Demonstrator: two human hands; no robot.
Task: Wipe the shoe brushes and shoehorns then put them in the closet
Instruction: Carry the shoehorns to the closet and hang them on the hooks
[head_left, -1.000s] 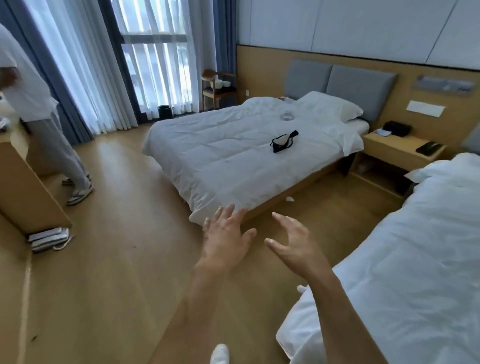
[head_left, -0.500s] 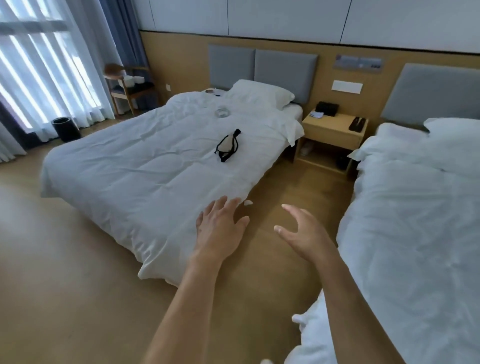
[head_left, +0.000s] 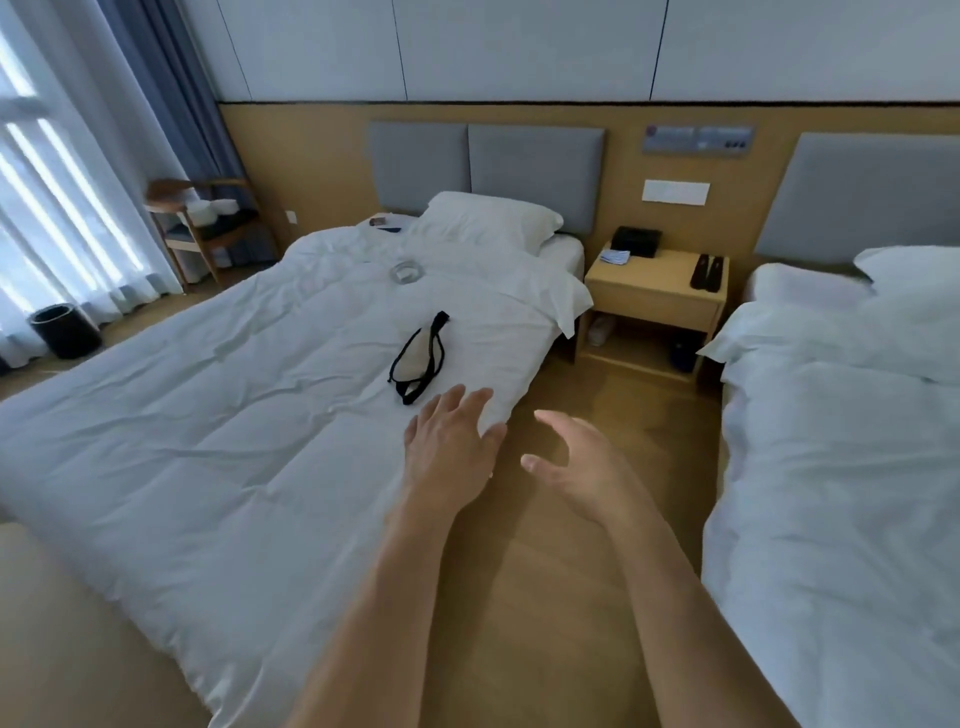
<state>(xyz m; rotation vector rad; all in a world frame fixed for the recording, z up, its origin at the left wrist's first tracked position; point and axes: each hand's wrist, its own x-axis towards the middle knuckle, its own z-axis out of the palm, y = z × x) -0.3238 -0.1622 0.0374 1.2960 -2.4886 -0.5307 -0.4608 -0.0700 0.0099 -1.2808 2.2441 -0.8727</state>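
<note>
Two dark, narrow objects (head_left: 706, 272) lie on the wooden nightstand (head_left: 652, 299) between the beds; too small to tell whether they are brushes or shoehorns. My left hand (head_left: 451, 437) is stretched out, fingers straight, over the near edge of the left bed (head_left: 218, 415), holding nothing. My right hand (head_left: 576, 465) hovers over the aisle floor with fingers loosely bent and holds nothing. A black-strapped pouch-like item (head_left: 418, 358) lies on the left bed just beyond my left hand. No closet is in view.
A second white bed (head_left: 841, 467) is at the right. The nightstand carries a black box (head_left: 636, 241) and a folded cloth (head_left: 615, 256). A clear round dish (head_left: 407, 272) lies on the left bed. A chair (head_left: 208, 228) and black bin (head_left: 65, 331) stand by the curtains.
The view has swung right and moved forward into the aisle between the beds. The person at the left has left the view. Both hands stay raised and hold nothing.
</note>
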